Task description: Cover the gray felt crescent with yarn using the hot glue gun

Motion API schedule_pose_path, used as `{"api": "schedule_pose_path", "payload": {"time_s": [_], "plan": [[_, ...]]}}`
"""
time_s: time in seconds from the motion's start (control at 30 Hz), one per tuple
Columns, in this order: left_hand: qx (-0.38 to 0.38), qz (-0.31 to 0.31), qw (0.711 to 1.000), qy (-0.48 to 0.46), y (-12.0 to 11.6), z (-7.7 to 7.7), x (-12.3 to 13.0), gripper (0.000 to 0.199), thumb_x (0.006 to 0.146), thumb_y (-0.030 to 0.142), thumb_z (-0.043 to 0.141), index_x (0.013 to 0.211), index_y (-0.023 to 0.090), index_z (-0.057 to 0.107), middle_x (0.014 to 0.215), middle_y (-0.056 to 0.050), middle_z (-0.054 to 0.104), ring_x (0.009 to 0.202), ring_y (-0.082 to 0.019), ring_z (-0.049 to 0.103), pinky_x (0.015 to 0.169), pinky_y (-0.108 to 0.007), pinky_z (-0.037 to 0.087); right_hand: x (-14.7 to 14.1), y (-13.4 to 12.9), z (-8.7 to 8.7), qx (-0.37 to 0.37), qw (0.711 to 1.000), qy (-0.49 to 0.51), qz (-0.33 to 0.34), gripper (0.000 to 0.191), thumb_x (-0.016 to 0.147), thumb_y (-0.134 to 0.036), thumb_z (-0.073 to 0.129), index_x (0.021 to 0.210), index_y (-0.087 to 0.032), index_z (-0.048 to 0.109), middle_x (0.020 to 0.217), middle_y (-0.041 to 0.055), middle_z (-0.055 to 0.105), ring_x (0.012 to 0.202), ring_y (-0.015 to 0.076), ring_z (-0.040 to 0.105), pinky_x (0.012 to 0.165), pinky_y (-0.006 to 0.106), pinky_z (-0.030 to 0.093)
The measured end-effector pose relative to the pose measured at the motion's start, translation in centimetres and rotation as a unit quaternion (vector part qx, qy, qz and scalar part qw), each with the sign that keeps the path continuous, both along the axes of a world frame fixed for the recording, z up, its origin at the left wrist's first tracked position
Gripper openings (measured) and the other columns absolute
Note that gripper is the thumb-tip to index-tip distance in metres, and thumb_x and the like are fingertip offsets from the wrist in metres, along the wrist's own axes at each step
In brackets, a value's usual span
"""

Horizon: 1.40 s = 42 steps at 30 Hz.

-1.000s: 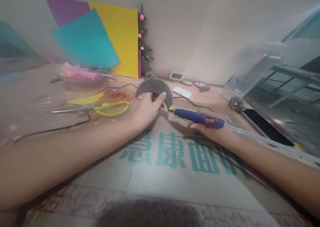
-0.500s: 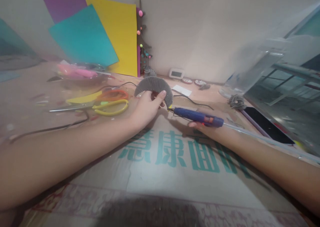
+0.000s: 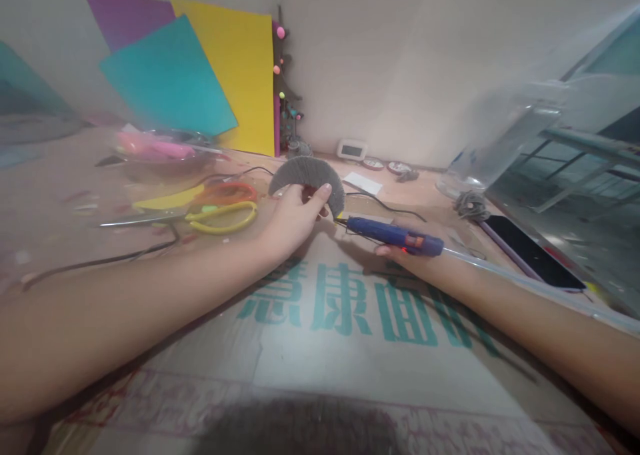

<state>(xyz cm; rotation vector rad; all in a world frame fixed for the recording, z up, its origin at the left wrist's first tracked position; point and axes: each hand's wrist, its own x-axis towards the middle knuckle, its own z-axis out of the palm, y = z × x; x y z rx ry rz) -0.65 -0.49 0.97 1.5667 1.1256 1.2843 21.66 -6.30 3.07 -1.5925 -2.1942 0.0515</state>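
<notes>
Ring, gray, only its arc visible, sits just above the surface near center; whether it touches can't be told. Left hand grasps it, thumb on the near side, other fingers mostly hidden. Small yellow bit at its right end. Right hand wrapped around blue glue gun, palm mostly hidden behind the body; red light glows on the gun. Nozzle points left, right at the yellow bit; actual contact can't be told. Clear glue stick runs out the rear. Under both arms: pale sheet, big green characters. Left side: scissors with yellow handle loop, blade pointing left; bowl of pink pieces behind, blurry. Purple sheet, teal sheet, yellow sheet overlap upright at the back. White display by the wall, white card in front. Right side: phone, dark screen up, bundled gray cord beside its far end.
</notes>
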Motion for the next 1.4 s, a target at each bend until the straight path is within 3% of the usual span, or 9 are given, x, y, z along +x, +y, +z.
{"api": "schedule_pose_path", "payload": {"time_s": [0.2,0.4,0.87,1.2,1.4], "plan": [[0.0,0.008,1.0,-0.001,0.0,-0.1,0.1,0.035,0.087,0.048,0.056,0.072,0.016,0.057,0.071,-0.004,0.065,0.065,-0.015,0.059,0.066,-0.026,0.043,0.0,0.2,-0.3,0.027,0.999,0.026,0.033,0.038,0.077,-0.059,0.064,0.06,-0.025,0.058,0.054,0.0015,0.058,0.051,0.0178,0.056,0.045,0.031,0.037],[0.002,0.005,1.0,0.005,0.0,-0.1,0.1,0.035,0.088,0.046,0.055,0.072,0.016,0.057,0.071,-0.005,0.065,0.066,-0.015,0.059,0.065,-0.027,0.043,0.0,0.1,-0.3,0.041,0.999,-0.003,0.015,0.034,0.077,-0.06,0.064,0.067,-0.027,0.062,0.059,0.0022,0.061,0.057,0.0207,0.06,0.047,0.032,0.039],[-0.005,0.003,1.0,-0.002,-0.1,0.1,0.2,0.034,0.088,0.045,0.055,0.072,0.015,0.057,0.069,-0.003,0.063,0.065,-0.014,0.057,0.065,-0.025,0.041,-0.3,-0.2,0.2,0.007,1.0,0.018,0.019,0.027,0.079,-0.047,0.067,0.067,-0.023,0.061,0.061,0.0029,0.061,0.063,0.0206,0.061,0.055,0.03,0.041],[-0.002,-0.007,1.0,-0.019,0.5,-0.7,0.0,0.037,0.086,0.05,0.056,0.074,0.015,0.057,0.07,-0.004,0.063,0.067,-0.015,0.058,0.067,-0.027,0.042,-0.5,0.1,-0.2,-0.019,0.996,0.064,-0.055,0.031,0.073,-0.054,0.066,0.067,-0.023,0.063,0.064,0.003,0.064,0.059,0.0201,0.059,0.05,0.031,0.041],[-0.009,-0.011,0.999,-0.033,0.8,-1.0,0.1,0.036,0.086,0.049,0.056,0.075,0.015,0.057,0.071,-0.005,0.064,0.067,-0.016,0.059,0.067,-0.028,0.043,-0.7,0.3,-0.1,-0.01,0.997,0.059,-0.049,0.036,0.072,-0.054,0.066,0.058,-0.023,0.056,0.05,0.0004,0.053,0.047,0.015,0.049,0.044,0.028,0.034]]}}
